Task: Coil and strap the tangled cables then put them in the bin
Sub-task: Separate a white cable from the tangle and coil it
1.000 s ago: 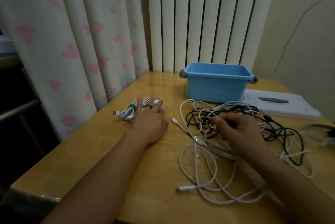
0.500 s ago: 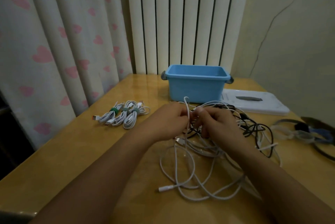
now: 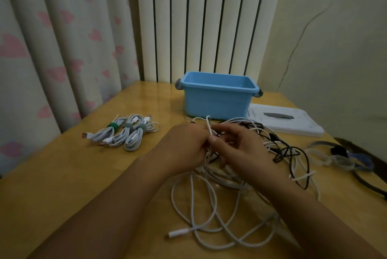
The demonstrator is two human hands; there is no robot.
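The scene is dim and flat, with a yellowish-green cast over everything. Soft glare lies on the glossy tabletop (image 3: 159, 95) near its far edge, in front of the curtain (image 3: 52, 49), and weaker sheen runs along its left side. Shadows are faint and diffuse, with no hard edge under the forearms. The wide-angle lens bends the curtain folds and the wall lines outward toward the edges. The picture is soft overall, with smeared detail in the corners and at the bottom, where the forearms lose definition.
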